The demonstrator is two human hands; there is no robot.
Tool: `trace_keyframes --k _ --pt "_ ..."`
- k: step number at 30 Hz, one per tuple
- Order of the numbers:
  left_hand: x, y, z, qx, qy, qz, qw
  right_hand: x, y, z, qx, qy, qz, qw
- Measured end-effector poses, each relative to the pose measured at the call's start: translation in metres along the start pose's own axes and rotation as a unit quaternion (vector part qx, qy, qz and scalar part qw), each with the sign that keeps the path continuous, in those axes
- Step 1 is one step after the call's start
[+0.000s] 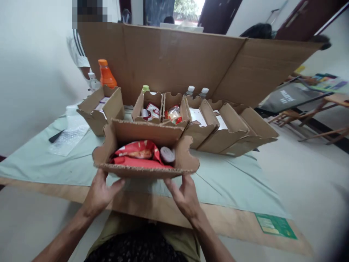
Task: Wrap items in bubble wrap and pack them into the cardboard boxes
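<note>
Between my two hands is an open cardboard box [147, 131], turned lengthwise across me near the table's front. Inside it lie red snack packets [137, 151] and a small round-ended item [167, 155], whose kind I cannot make out. My left hand [102, 191] grips the box's lower left side, thumb on the near face and the other fingers mostly hidden beneath or behind. In the same way my right hand [184, 194] grips the lower right side. Behind it, other cardboard boxes [200, 136] stand in a row, some holding packets.
A tall cardboard panel [174, 58] stands behind the boxes. An orange bottle [107, 74] and clear bottles [203, 93] are near it. Bubble wrap [68, 134] lies left on the pale green cloth [231, 182]. A green card [275, 225] is at the right front edge. A person stands behind the panel.
</note>
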State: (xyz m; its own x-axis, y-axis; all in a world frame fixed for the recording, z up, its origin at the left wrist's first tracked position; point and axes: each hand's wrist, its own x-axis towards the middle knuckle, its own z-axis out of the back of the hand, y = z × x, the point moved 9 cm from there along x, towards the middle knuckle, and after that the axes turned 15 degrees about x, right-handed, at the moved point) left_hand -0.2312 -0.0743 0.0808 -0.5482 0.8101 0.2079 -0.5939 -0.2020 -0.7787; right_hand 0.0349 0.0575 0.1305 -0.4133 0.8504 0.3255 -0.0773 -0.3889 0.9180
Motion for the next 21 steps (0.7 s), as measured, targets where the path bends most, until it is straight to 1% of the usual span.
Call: trace_keyframes --k 1,2,4,5,7,8,9,11,13,15,17,18,19,21 --pt "0.008 -0.008 0.002 -0.015 -0.013 -0.006 1.000 0.012 0.004 -0.002 0.016 -0.013 0.014 1.000" --pt "0.013 -0.018 0.000 -0.024 -0.018 -0.021 0.999 0.019 0.006 0.000 0.026 -0.026 0.020 0.999" --pt "0.013 -0.033 -0.012 -0.028 -0.020 -0.045 0.998 0.020 0.003 0.011 0.030 -0.055 0.019 0.998" --pt "0.008 -0.036 -0.018 -0.026 -0.017 -0.049 0.998 0.016 0.000 0.017 0.027 -0.065 0.016 0.997" --pt "-0.006 -0.031 -0.026 -0.027 -0.010 -0.035 0.999 0.007 -0.010 0.019 0.022 -0.061 0.007 0.998" --pt "-0.014 -0.022 -0.026 -0.031 -0.012 -0.017 0.999 0.004 -0.014 0.014 0.024 -0.048 0.002 0.999" --pt "-0.023 -0.012 -0.022 -0.038 -0.020 0.006 0.999 0.004 -0.018 0.005 0.027 -0.029 -0.002 0.999" --pt "-0.038 0.014 -0.006 -0.053 -0.047 0.065 0.995 0.012 -0.021 -0.024 0.033 0.013 -0.006 0.999" --pt "-0.049 0.036 0.014 -0.067 -0.088 0.123 0.986 0.030 -0.019 -0.060 0.043 0.056 0.001 0.998" --pt "-0.056 0.050 0.031 -0.083 -0.127 0.162 0.975 0.054 -0.014 -0.098 0.061 0.104 0.020 0.993" --pt "-0.060 0.054 0.040 -0.097 -0.159 0.179 0.966 0.076 -0.010 -0.132 0.078 0.142 0.035 0.986" --pt "-0.061 0.055 0.041 -0.100 -0.167 0.184 0.963 0.086 -0.011 -0.145 0.081 0.148 0.038 0.985" --pt "-0.062 0.054 0.039 -0.103 -0.169 0.185 0.963 0.095 -0.013 -0.155 0.080 0.145 0.039 0.985" --pt "-0.064 0.050 0.029 -0.110 -0.154 0.181 0.965 0.110 -0.019 -0.168 0.075 0.120 0.041 0.989"
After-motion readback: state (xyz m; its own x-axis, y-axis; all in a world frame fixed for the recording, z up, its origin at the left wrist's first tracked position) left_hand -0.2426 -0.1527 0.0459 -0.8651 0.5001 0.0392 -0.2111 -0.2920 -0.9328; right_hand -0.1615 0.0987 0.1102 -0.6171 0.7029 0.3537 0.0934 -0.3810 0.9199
